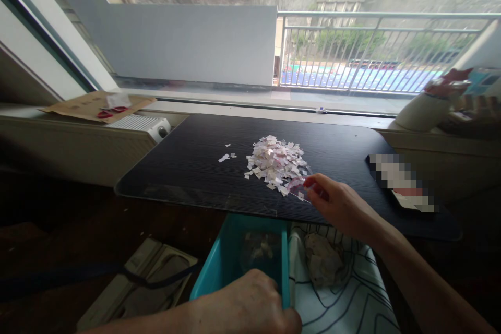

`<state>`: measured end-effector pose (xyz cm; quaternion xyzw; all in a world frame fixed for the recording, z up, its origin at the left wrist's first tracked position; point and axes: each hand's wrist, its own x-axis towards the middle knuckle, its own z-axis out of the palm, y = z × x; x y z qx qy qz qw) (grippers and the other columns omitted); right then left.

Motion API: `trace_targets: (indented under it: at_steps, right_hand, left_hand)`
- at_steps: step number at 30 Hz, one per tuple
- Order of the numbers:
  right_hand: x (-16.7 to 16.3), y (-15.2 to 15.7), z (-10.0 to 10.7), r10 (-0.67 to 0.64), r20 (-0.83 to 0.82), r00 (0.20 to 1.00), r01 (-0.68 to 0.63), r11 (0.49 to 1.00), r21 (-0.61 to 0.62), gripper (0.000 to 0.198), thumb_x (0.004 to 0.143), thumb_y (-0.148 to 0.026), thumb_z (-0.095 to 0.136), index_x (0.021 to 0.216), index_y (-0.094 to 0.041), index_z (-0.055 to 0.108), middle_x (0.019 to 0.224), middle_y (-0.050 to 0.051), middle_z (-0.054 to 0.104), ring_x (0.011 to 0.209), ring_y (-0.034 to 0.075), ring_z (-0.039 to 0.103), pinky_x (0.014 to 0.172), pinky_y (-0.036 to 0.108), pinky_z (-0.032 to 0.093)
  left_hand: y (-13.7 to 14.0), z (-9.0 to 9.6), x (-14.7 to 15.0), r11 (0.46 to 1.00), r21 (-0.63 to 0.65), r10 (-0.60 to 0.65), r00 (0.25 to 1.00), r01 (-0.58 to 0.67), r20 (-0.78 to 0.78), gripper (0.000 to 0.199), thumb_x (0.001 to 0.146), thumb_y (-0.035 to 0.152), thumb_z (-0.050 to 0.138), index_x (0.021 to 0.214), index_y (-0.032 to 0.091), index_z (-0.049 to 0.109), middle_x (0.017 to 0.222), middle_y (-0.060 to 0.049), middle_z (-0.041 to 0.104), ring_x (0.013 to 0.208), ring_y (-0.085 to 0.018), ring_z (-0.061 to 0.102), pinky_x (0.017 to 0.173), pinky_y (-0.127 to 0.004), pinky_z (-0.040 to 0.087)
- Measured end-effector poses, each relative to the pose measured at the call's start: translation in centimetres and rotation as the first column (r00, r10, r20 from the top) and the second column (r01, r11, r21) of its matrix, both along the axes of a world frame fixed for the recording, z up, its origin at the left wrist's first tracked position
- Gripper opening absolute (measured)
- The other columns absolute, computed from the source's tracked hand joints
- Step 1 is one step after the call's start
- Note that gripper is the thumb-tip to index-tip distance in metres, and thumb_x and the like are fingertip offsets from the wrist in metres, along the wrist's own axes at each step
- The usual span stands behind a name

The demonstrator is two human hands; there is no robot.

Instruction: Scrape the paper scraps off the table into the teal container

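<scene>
On the dark tabletop [188, 167] lies a heap of small cut paper scraps [276, 159], whitish with some pink. My right hand [332, 198] is at the heap's near right side, fingertips pinched on a thin, clear piece with a pinkish part [296, 183]; its exact kind is hard to make out. Below the table's front edge, a turquoise bin [213, 266] stands with some pale scraps inside. My left hand [246, 300] is closed over the bin's near end, apparently on its rim; its fingertips are hidden.
A few stray scraps [224, 157] lie left of the heap. A blurred-out packet [403, 182] rests on the table's right. Red-handled scissors [111, 111] lie on brown paper [70, 107] by the window. Beside the bin is a patterned white cloth liner [352, 292] with a crumpled bag [323, 261].
</scene>
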<state>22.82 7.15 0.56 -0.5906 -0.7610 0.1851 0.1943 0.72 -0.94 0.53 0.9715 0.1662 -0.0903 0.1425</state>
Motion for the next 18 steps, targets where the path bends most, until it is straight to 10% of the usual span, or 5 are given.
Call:
trace_targets:
  at_steps: [18]
  right_hand:
    - [2.0, -0.9, -0.2, -0.096, 0.085, 0.992, 0.096, 0.995, 0.005, 0.016, 0.088, -0.029, 0.047, 0.095, -0.023, 0.060, 0.070, -0.002, 0.065, 0.060, 0.015, 0.057, 0.056, 0.025, 0.037]
  left_hand:
    - [-0.4, 0.4, -0.3, 1.000, -0.011, 0.023, 1.000, -0.024, -0.016, 0.010, 0.077, 0.018, 0.067, 0.079, 0.017, 0.058, 0.060, -0.002, 0.063, 0.050, -0.021, 0.059, 0.058, -0.029, 0.048]
